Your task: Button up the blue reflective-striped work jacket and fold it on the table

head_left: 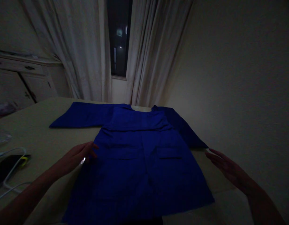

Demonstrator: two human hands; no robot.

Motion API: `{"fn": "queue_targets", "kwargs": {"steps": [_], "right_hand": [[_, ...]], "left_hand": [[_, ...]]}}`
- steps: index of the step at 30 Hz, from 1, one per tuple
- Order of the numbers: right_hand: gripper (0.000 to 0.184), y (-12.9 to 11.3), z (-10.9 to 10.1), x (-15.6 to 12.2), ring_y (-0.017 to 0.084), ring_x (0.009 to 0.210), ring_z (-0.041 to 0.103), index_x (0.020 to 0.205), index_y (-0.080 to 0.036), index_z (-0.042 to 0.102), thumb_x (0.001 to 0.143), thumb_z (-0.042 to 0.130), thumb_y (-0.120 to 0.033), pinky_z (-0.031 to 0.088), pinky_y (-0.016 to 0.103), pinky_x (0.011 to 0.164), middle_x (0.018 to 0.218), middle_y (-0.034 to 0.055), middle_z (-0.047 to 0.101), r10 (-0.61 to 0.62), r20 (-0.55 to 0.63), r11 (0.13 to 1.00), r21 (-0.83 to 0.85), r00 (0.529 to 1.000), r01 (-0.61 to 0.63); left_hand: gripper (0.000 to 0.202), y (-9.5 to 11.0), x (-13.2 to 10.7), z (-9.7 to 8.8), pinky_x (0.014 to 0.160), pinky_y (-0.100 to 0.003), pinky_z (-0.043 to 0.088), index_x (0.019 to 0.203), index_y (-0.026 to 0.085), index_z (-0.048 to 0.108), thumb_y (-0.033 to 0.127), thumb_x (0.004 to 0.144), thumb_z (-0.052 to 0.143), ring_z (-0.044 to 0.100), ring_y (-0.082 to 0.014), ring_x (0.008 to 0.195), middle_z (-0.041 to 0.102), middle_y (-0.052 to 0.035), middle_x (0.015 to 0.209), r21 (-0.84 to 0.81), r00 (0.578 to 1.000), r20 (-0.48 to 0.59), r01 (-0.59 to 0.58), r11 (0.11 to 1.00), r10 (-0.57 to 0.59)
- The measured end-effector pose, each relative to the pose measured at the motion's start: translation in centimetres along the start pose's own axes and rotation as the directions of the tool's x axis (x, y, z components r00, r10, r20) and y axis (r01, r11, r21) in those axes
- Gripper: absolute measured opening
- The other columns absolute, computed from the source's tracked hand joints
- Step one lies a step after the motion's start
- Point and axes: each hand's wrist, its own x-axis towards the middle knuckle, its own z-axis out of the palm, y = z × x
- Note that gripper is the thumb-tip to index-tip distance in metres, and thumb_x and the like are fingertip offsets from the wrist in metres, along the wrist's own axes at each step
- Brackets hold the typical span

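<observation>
A blue long-sleeved work jacket point(139, 162) lies flat on a pale table point(36, 137), its collar end pointing away from me. One sleeve point(81, 115) stretches out to the left, while the other sleeve point(184, 128) angles down to the right. A flapped pocket point(169, 153) shows on the cloth. My left hand point(81, 154) rests with its fingers on the jacket's left edge, gripping nothing. My right hand point(225, 168) is off the cloth with fingers apart, close to the cuff of the right sleeve.
A black object point(8, 167) with a white cable point(14, 162) and a clear plastic bag point(1, 137) lie at the table's left side. Behind the table stand a white cabinet point(22, 78) and pale curtains point(149, 53) around a dark window point(118, 37).
</observation>
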Motion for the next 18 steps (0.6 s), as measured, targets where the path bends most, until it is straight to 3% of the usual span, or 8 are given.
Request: {"fn": "queue_targets", "kwargs": {"steps": [2, 5, 8, 11, 13, 15, 18], "right_hand": [[0.07, -0.8, 2.5, 3.2, 0.038, 0.127, 0.066, 0.126, -0.028, 0.074, 0.07, 0.079, -0.069, 0.052, 0.053, 0.108, 0.132, 0.0201, 0.072, 0.044, -0.135, 0.999, 0.018, 0.99, -0.042], [0.074, -2.8, 9.8, 9.3, 0.036, 0.118, 0.07, 0.123, -0.019, 0.072, 0.075, 0.072, -0.075, 0.054, 0.052, 0.104, 0.126, 0.02, 0.073, 0.088, -0.176, 0.996, 0.042, 0.98, -0.082], [0.077, -5.0, 18.1, 15.3, 0.035, 0.125, 0.065, 0.132, -0.018, 0.065, 0.081, 0.065, -0.075, 0.055, 0.048, 0.102, 0.138, 0.0204, 0.066, 0.084, -0.071, 0.996, -0.01, 0.994, -0.085], [0.086, -6.2, 23.6, 20.2, 0.038, 0.144, 0.049, 0.145, -0.013, 0.055, 0.08, 0.074, -0.066, 0.04, 0.05, 0.118, 0.153, 0.0261, 0.052, 0.044, -0.174, 0.946, -0.309, 0.984, -0.097], [0.097, -6.0, 25.2, 22.5, 0.043, 0.148, 0.043, 0.151, -0.006, 0.046, 0.078, 0.078, -0.062, 0.034, 0.054, 0.121, 0.155, 0.0338, 0.044, 0.08, -0.259, 0.873, -0.448, 0.963, -0.193], [0.099, -5.2, 25.5, 24.1, 0.045, 0.144, 0.047, 0.151, -0.001, 0.044, 0.078, 0.08, -0.057, 0.038, 0.056, 0.117, 0.151, 0.0391, 0.045, 0.135, -0.323, 0.812, -0.506, 0.937, -0.291], [0.081, -4.0, 24.5, 25.2, 0.046, 0.131, 0.06, 0.136, -0.001, 0.058, 0.076, 0.08, -0.051, 0.049, 0.057, 0.105, 0.136, 0.0403, 0.057, 0.102, -0.362, 0.78, -0.549, 0.927, -0.301]], "left_hand": [[0.075, 0.8, 1.0, 2.2, 0.1, -0.043, 0.054, 0.118, 0.024, 0.076, 0.083, 0.086, 0.043, 0.072, -0.0321, 0.105, 0.079, -0.0097, 0.117, 0.148, 0.988, 0.018, -0.156, 0.977, 0.155], [0.072, 0.7, 2.2, 5.8, 0.123, -0.047, 0.035, 0.145, 0.025, 0.063, 0.072, 0.094, 0.044, 0.052, -0.0324, 0.143, 0.056, -0.0087, 0.156, 0.432, 0.934, 0.04, -0.337, 0.837, 0.356], [0.071, -0.7, 2.9, 8.2, 0.126, -0.051, 0.029, 0.158, 0.03, 0.048, 0.068, 0.098, 0.043, 0.04, -0.031, 0.153, 0.039, -0.0066, 0.168, 0.591, 0.912, 0.119, -0.382, 0.71, 0.392], [0.069, -1.9, 3.0, 8.7, 0.127, -0.051, 0.027, 0.161, 0.033, 0.042, 0.067, 0.101, 0.04, 0.037, -0.0295, 0.155, 0.037, -0.0057, 0.169, 0.646, 0.908, 0.14, -0.386, 0.659, 0.395], [0.068, -1.9, 2.8, 8.6, 0.127, -0.05, 0.027, 0.162, 0.033, 0.041, 0.066, 0.102, 0.04, 0.037, -0.0297, 0.155, 0.036, -0.0058, 0.169, 0.652, 0.905, 0.134, -0.387, 0.652, 0.404], [0.068, -1.6, 2.5, 8.4, 0.127, -0.051, 0.028, 0.161, 0.033, 0.042, 0.066, 0.102, 0.04, 0.038, -0.0302, 0.154, 0.037, -0.0062, 0.169, 0.647, 0.907, 0.127, -0.382, 0.66, 0.401], [0.069, -1.0, 2.2, 8.5, 0.127, -0.051, 0.028, 0.161, 0.033, 0.043, 0.068, 0.102, 0.039, 0.038, -0.0301, 0.154, 0.037, -0.0066, 0.169, 0.631, 0.914, 0.119, -0.372, 0.681, 0.389]]}}
